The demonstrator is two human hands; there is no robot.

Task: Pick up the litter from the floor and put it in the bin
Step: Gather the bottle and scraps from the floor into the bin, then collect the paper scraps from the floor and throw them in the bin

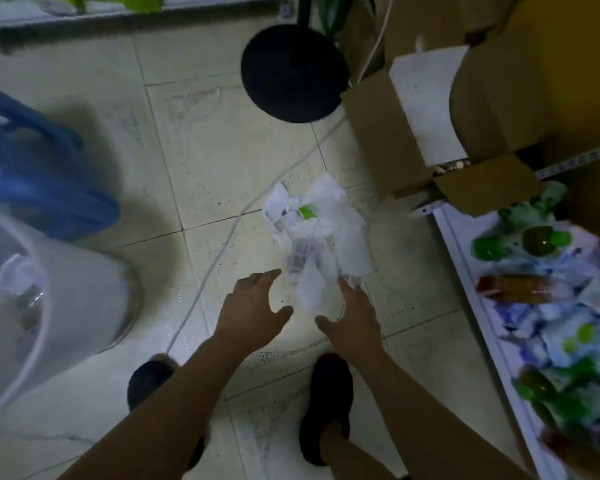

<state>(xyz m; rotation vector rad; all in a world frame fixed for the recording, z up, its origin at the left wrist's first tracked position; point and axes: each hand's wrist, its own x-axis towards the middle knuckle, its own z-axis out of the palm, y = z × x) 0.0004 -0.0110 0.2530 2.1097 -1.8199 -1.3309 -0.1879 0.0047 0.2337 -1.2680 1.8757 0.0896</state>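
Note:
A heap of white crumpled paper and clear plastic litter (317, 233), with a small green piece in it, lies on the pale tiled floor. My left hand (253, 306) hovers just left of the heap's near end, fingers spread and holding nothing. My right hand (352, 320) sits at the heap's near right edge, fingers apart and touching the white paper. A white round bin (80, 299) stands at the left, with some paper and plastic inside.
A blue plastic stool (39, 168) is behind the bin. A black round stand base (293, 72) and open cardboard boxes (388, 133) sit at the back right. A white shelf (465, 271) with packaged goods runs along the right. A thin white cable (222, 244) crosses the floor. My black slippers (326, 407) are below.

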